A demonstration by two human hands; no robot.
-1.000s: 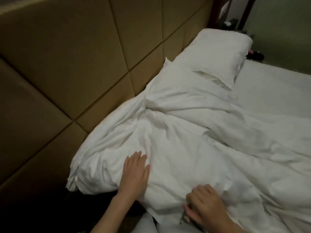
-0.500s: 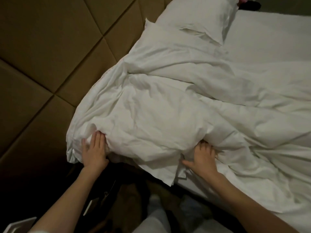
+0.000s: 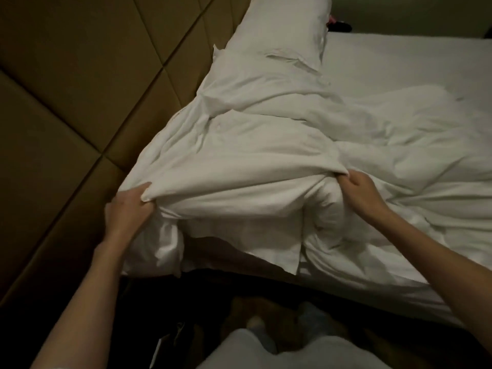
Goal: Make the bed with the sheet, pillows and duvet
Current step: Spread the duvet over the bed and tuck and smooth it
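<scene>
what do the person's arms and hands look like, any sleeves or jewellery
Both forearms are bare all the way into the frame, with no long sleeves. The left hand and right hand wear no gloves, and no rings, watch or bracelets show at the wrists. A sliver of pale cloth at the bottom edge by the left arm may be a short sleeve; the light is too dim to tell.

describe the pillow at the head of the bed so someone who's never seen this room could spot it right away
Start at the tan padded headboard and follow it to the far top corner of the bed. The pillow lies there against it, plump and smooth. Unlike the crumpled white duvet that both hands grip nearer the camera, it has a neat boxy shape, a flap of its case showing at its near end.
</scene>
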